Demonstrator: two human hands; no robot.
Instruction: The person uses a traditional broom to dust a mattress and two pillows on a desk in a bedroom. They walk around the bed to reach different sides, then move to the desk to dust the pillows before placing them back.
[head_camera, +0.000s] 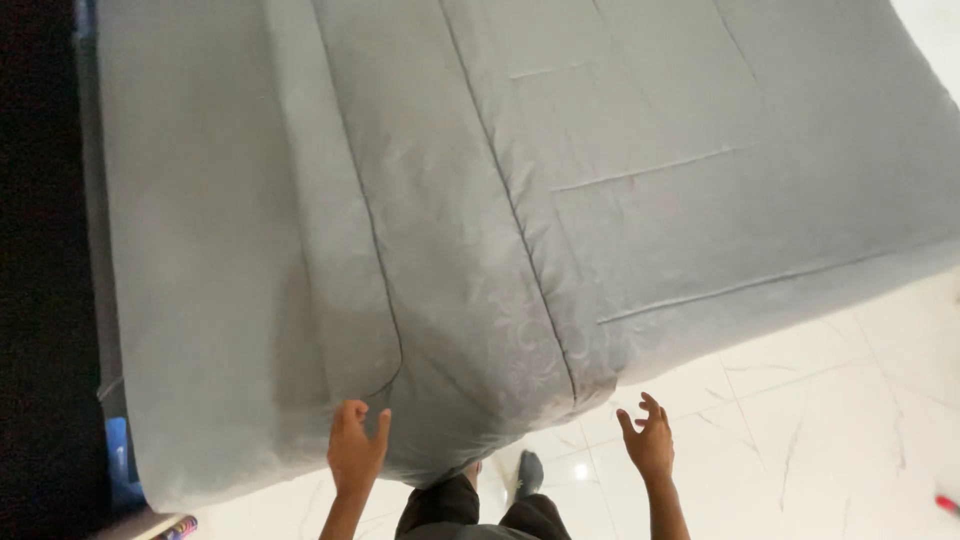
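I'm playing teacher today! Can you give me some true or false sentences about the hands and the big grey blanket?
1. The left hand touches the grey quilt's edge. True.
2. The right hand grips the quilt. False: it is open, apart from the quilt, over the floor.
3. The quilt is bright red. False: it is grey.
4. The floor has pale marbled tiles. True.
5. Both hands hold a pillow. False: no pillow shows.

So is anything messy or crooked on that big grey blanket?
Mostly no. The grey quilt lies smooth, only slightly puckered at the corner by the left hand. The right hand hovers open over the white floor.
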